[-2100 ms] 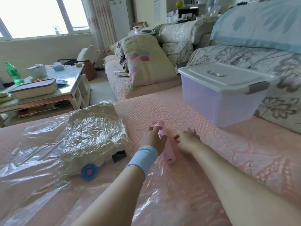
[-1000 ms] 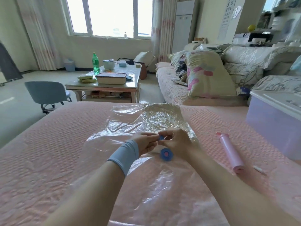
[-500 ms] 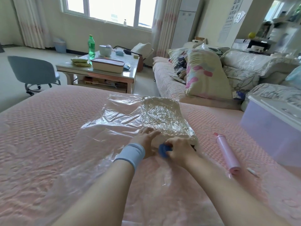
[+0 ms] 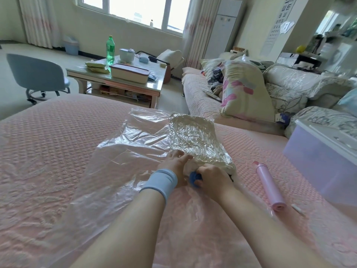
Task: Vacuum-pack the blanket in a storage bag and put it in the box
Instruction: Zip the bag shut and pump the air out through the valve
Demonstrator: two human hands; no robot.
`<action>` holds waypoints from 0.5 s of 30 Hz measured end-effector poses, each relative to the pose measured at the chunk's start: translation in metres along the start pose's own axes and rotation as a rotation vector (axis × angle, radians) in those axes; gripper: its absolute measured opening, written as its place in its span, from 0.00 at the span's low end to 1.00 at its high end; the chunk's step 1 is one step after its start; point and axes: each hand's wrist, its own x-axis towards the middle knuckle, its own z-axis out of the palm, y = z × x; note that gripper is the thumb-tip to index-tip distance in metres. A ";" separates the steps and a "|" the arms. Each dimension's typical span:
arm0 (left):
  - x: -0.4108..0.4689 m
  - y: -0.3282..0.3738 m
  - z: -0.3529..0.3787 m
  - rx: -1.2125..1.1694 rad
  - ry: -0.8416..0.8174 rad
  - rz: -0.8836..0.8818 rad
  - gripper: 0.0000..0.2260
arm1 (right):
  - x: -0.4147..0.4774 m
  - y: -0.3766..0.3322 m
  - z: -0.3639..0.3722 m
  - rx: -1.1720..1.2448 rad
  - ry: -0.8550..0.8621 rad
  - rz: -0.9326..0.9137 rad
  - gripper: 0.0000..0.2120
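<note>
Head view: my left hand (image 4: 174,167), with a light-blue wristband (image 4: 161,180) on the wrist, lies flat with fingers spread. It presses the clear plastic vacuum storage bag (image 4: 135,151) at the near corner of the bundle and holds nothing. My right hand (image 4: 213,176) is curled round the round blue valve cap (image 4: 194,177), pinching it. The cap sits on the bag between both hands. The pale folded blanket (image 4: 197,140) is inside the bag, lying on the pink quilted bed cover (image 4: 58,142) just beyond my hands. Progress, my read: bagging is done and the air looks already out, since the film clings tight and crinkled to the blanket. The pink cylindrical hand pump (image 4: 269,186) lies aside on the bed, right of the bag and not touching the valve. The step in hand looks like closing or tightening the cap. I cannot tell whether the bag's zip end is sealed. Still to do: gather the loose film, open the box and put the pack in. The translucent plastic storage box with a white lid (image 4: 316,161) stands at the right edge, lid on, well apart from the bag. The blanket looks like a flat, stiff-looking slab under shiny silver wrinkles. Slack empty film spreads left and toward me, much wider than the slab.
</note>
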 end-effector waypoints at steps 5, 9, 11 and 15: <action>-0.004 0.004 0.001 0.026 0.039 0.013 0.38 | -0.002 -0.008 -0.006 -0.195 0.020 0.095 0.33; -0.005 0.005 0.000 0.019 0.038 0.010 0.38 | -0.002 -0.004 -0.006 -0.069 0.064 0.041 0.24; -0.004 0.005 0.000 0.009 0.031 0.008 0.38 | -0.002 -0.002 -0.002 -0.027 0.017 -0.007 0.15; -0.004 0.004 0.000 0.003 0.026 0.007 0.38 | 0.001 -0.001 -0.003 -0.136 0.000 0.053 0.21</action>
